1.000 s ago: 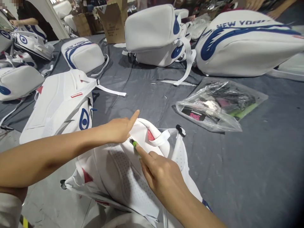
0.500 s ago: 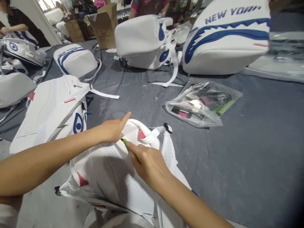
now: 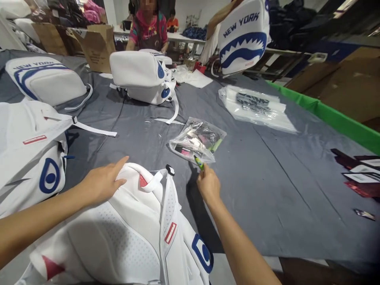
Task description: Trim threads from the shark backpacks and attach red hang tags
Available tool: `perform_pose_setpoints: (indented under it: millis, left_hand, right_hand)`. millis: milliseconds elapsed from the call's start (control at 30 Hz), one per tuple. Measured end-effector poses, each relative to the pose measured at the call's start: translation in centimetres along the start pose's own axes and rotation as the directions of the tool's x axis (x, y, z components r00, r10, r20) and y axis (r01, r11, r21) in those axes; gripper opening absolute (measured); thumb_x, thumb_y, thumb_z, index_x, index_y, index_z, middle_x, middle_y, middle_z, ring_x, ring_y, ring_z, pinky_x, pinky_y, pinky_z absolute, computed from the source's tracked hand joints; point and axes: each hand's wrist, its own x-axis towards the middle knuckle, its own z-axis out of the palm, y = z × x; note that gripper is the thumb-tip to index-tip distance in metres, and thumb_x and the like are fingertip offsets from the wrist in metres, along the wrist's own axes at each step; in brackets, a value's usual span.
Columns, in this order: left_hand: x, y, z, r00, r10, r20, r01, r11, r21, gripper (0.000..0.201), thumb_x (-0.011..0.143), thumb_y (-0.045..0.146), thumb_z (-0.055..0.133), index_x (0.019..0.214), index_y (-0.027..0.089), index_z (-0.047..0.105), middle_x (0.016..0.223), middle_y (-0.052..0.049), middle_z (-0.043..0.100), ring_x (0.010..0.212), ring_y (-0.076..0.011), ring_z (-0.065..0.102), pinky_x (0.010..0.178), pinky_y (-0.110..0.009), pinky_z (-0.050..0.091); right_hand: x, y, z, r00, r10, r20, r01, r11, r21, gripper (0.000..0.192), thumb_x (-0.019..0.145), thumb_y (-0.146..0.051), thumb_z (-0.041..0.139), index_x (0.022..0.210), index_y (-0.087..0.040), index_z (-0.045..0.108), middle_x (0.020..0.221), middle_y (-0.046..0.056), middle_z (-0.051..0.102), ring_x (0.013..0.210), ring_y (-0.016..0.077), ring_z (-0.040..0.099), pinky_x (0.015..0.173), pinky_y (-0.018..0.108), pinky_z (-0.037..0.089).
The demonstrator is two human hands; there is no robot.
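Workroom setting, with dark grey cover [image 3: 252, 198] over a long table, open cardboard box [image 3: 99, 49] at far left, and green edging [image 3: 329, 113] along the right side. Behind the stacked white packs [image 3: 133, 69]: one co-worker [image 3: 148, 33] in a patterned pink top. Farther right: forearm of another person [image 3: 221, 16], just beside a raised, tilted NEW YORK pack [image 3: 243, 39].

Position of near backpack [image 3: 133, 229]: at the table's near edge, white, with perforated back panel and straps toward the camera. On its right side: black buckle [image 3: 170, 170], red label [image 3: 170, 232] and, lower, blue eye patch [image 3: 203, 253].

Left hand [image 3: 101, 182]: palm down on the upper left of the near backpack. Index finger extended forward, thumb spread away from it; other fingers not separable in this view. Right hand [image 3: 209, 184]: off the near backpack, to its right, above the table. Fingers curled together in a pinch around green tool [image 3: 199, 163], dark tip toward the far side.

Directly past the tip: clear plastic bag [image 3: 197, 136], flat on the cover. Possible contact between tip and bag edge; not resolvable from this angle.

Left of the near backpack: second white backpack [image 3: 18, 122]. Beyond the plastic bag, to the right: flat clear packaging [image 3: 255, 105] with dark print. At far right: dark red tags [image 3: 360, 174].
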Motion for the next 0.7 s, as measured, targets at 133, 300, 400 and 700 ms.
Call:
perform_pose_setpoints:
  millis: [133, 300, 400, 700]
  left_hand:
    - [0.0, 0.0, 0.1, 1.0, -0.001, -0.012, 0.001, 1.0, 0.008, 0.068, 0.093, 0.045, 0.031, 0.157, 0.025, 0.017, 0.135, -0.013, 0.057, 0.113, -0.0329, 0.061, 0.085, -0.043, 0.047]
    - [0.0, 0.1, 0.1, 1.0, -0.02, -0.006, 0.02, 1.0, 0.01, 0.068, 0.093, 0.045, 0.03, 0.157, 0.024, 0.019, 0.131, -0.012, 0.06, 0.111, -0.0325, 0.062, 0.084, -0.042, 0.048]
    - [0.0, 0.0, 0.1, 1.0, -0.019, -0.003, 0.019, 1.0, 0.01, 0.068, 0.093, 0.045, 0.031, 0.156, 0.024, 0.019, 0.136, -0.013, 0.057, 0.114, -0.0329, 0.061, 0.086, -0.043, 0.048]
    - [0.4, -0.1, 0.1, 0.999, -0.026, 0.034, 0.025, 1.0, 0.013, 0.068, 0.093, 0.05, 0.03, 0.156, 0.027, 0.017, 0.14, -0.013, 0.054, 0.114, -0.0339, 0.061, 0.087, -0.046, 0.048]
  right_hand:
    - [2.8, -1.3, 0.0, 0.994, 0.108, 0.011, -0.1, 0.952, -0.289, 0.037, 0.095, -0.012, 0.037, 0.125, -0.007, 0.058, 0.096, 0.019, 0.07, 0.091, 0.0282, 0.071, 0.074, 0.034, 0.052]
    - [5.2, -3.8, 1.0, 0.996, 0.085, -0.037, -0.092, 0.932, -0.35, 0.047, 0.094, -0.004, 0.028, 0.138, 0.008, 0.042, 0.094, 0.028, 0.068, 0.094, 0.0299, 0.071, 0.072, 0.034, 0.053]
    - [6.0, -4.8, 1.8, 1.0, 0.031, 0.001, -0.029, 0.924, -0.382, 0.045, 0.094, -0.003, 0.028, 0.133, 0.006, 0.05, 0.099, 0.03, 0.067, 0.095, 0.0295, 0.07, 0.07, 0.033, 0.053]
    - [8.5, -5.8, 1.3, 0.986, 0.029, 0.164, 0.073, 0.808, -0.584, 0.032, 0.086, 0.0, 0.046, 0.105, 0.0, 0.071, 0.111, 0.029, 0.064, 0.102, 0.036, 0.062, 0.075, 0.044, 0.046]
